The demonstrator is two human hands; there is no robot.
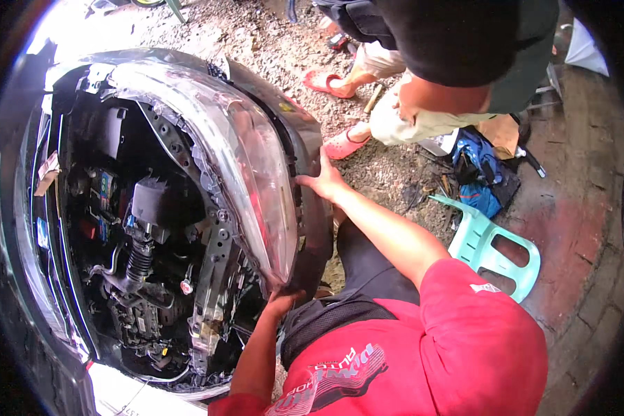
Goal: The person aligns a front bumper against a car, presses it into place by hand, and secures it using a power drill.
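A dark grey car bumper (312, 239) curves around the front of a car, along the outer side of a clear headlight lens (246, 163). My right hand (324, 182) grips the bumper's upper edge, thumb on the inner side and fingers over the outside. Near the lower corner of the lens, my left hand (283, 302) is closed at the bumper's end; its fingertips are partly hidden. Left of the lens lies the engine bay (145, 277), with a black ribbed hose (140, 260) and a dark metal crossbar (215, 277).
Another person (437, 90) in red clogs (347, 142) bends over the gravel (256, 35) at the far side. Behind my right arm stands a pale green plastic stool (492, 246). Blue cloth (475, 170) and scraps lie by the pavement (582, 159). The raised hood (7, 277) is at left.
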